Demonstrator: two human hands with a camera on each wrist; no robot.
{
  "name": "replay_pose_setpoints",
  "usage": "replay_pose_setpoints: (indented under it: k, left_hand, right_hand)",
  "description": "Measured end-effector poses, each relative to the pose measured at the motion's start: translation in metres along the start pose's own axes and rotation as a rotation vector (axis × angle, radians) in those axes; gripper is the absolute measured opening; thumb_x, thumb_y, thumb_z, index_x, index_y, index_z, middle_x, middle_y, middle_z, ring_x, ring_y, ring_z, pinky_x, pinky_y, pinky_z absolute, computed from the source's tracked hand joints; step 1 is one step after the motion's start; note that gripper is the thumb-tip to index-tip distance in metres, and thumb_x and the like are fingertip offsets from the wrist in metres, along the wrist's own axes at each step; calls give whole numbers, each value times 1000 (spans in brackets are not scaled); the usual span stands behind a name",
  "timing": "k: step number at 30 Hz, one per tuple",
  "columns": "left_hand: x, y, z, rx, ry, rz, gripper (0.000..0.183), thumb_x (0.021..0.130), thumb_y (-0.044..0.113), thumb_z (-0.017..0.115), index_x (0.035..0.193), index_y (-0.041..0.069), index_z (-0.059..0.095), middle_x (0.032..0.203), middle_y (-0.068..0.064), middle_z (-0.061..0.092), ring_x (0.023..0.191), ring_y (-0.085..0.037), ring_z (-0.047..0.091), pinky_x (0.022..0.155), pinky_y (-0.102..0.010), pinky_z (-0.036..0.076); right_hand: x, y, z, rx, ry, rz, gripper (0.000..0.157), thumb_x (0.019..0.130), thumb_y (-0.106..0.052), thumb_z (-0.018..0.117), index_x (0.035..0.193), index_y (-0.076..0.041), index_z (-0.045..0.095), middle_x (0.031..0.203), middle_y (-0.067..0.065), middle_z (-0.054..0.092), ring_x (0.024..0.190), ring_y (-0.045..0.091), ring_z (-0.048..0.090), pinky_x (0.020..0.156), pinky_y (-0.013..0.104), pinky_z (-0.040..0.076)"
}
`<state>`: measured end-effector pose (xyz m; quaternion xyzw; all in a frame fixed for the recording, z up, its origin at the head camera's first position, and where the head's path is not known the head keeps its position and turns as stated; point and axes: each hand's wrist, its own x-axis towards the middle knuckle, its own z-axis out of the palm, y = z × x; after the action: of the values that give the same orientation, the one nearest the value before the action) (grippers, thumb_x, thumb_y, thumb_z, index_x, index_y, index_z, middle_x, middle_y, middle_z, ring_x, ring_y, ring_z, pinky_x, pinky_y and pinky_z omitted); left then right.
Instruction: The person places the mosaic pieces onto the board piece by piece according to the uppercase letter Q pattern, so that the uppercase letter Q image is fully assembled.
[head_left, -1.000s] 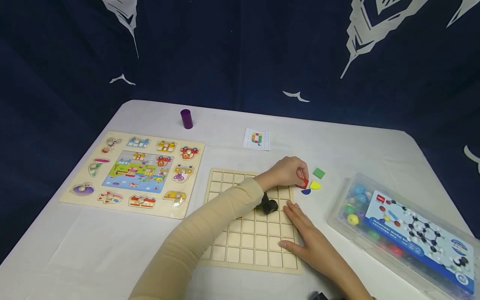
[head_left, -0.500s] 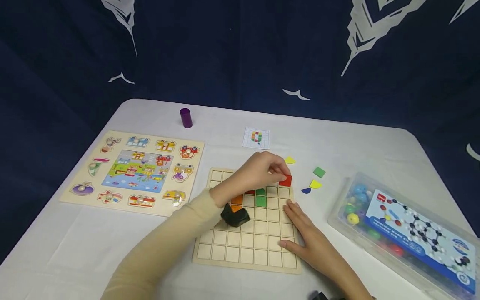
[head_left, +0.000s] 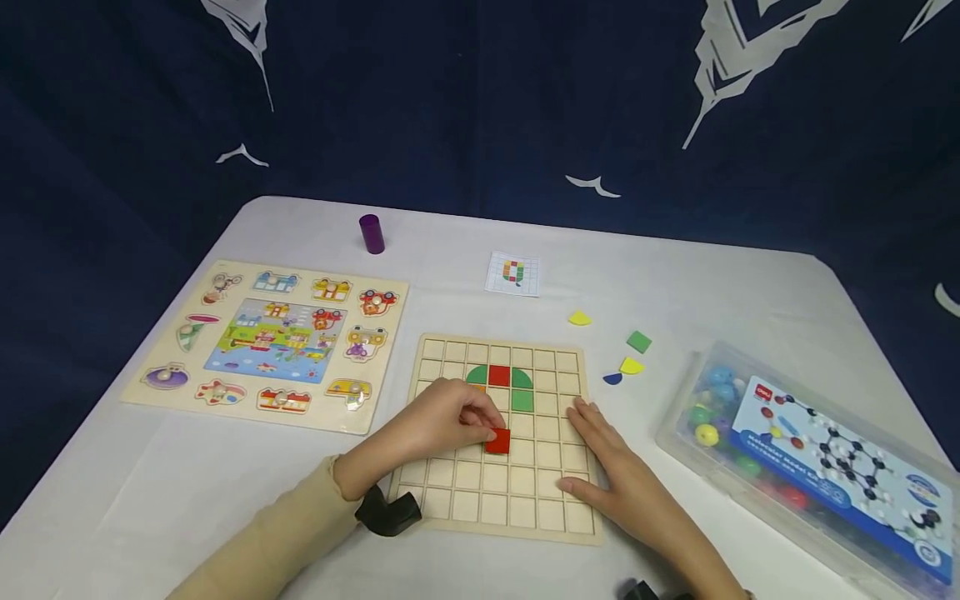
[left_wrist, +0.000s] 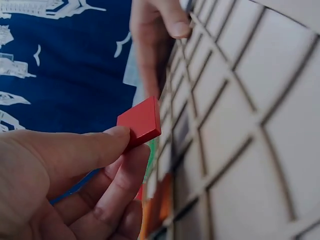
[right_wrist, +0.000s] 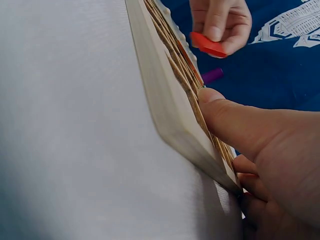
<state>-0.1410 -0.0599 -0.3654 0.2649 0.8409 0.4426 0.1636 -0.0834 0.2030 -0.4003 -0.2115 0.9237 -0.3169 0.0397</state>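
Observation:
My left hand (head_left: pixel 442 421) pinches a red square tile (head_left: pixel 498 442) between thumb and fingers, over the middle of a wooden grid board (head_left: pixel 551 502). In the left wrist view the tile (left_wrist: pixel 141 120) is held tilted beside the grid. Set in the upper cells are another red tile (head_left: pixel 498 376), rounded green corner pieces (head_left: pixel 522 378) and a green square (head_left: pixel 522 401). Orange pieces (left_wrist: pixel 159 207) are mostly hidden behind the left hand in the head view. My right hand (head_left: pixel 618 479) rests with straight fingers on the board's right edge, its thumb (right_wrist: pixel 215 97) on top.
Right of the board lie yellow pieces (head_left: pixel 632 367), a green square tile (head_left: pixel 639 342) and a blue half-round piece (head_left: pixel 612 378). A pattern card (head_left: pixel 513 275) and purple cylinder (head_left: pixel 372 234) are behind. A picture puzzle (head_left: pixel 187 292) lies left, a clear molecular model box (head_left: pixel 832 483) right.
My left hand has carried the red tile from the loose pieces at the right, leftward and nearer, to over the board's middle. The right hand has stayed on the board edge.

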Motion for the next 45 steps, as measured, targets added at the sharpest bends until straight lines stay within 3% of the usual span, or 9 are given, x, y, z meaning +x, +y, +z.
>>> replay_pose_setpoints:
  k: [13,26,29,35,40,45]
  left_hand:
    - [-2,-4,10,74,25,-9,11,77,0,74,76,11,70,66,11,61,62,-3,56,62,-23,48]
    - [-4,-1,13,166,36,3,13,76,0,74,76,11,69,66,11,57,63,-3,52,61,-22,45]
    - [-5,0,13,172,37,-6,13,75,-1,75,78,11,69,69,11,58,64,-3,53,63,-22,45]
    - [-5,3,14,182,35,-2,16,74,-5,73,78,9,68,75,5,60,67,-5,55,64,-20,46]
    - [3,12,0,210,70,19,11,78,-1,71,80,9,68,73,6,60,66,-6,53,62,-21,45]
    - [41,32,-33,86,66,105,6,85,5,68,89,8,70,83,5,65,78,-8,58,76,-21,46]
  right_hand:
    - [1,-1,-2,23,-22,23,79,83,-38,70,145,-7,33,152,7,22,138,27,15,102,50,26]
    - [0,-1,-2,27,-20,20,80,83,-39,69,146,-8,31,152,6,21,138,26,14,106,26,17]
    - [0,-1,-2,22,-21,20,80,83,-39,69,146,-8,31,152,6,22,138,25,15,107,28,18]
    - [0,-2,-2,21,-23,26,80,83,-39,69,146,-8,31,152,5,21,138,25,15,104,46,25]
    - [0,-1,-2,21,-25,27,80,83,-40,68,146,-7,31,152,6,21,138,26,14,103,48,25]
    - [1,0,-1,27,-34,25,81,83,-39,69,146,-7,30,152,6,20,138,26,14,104,47,25]
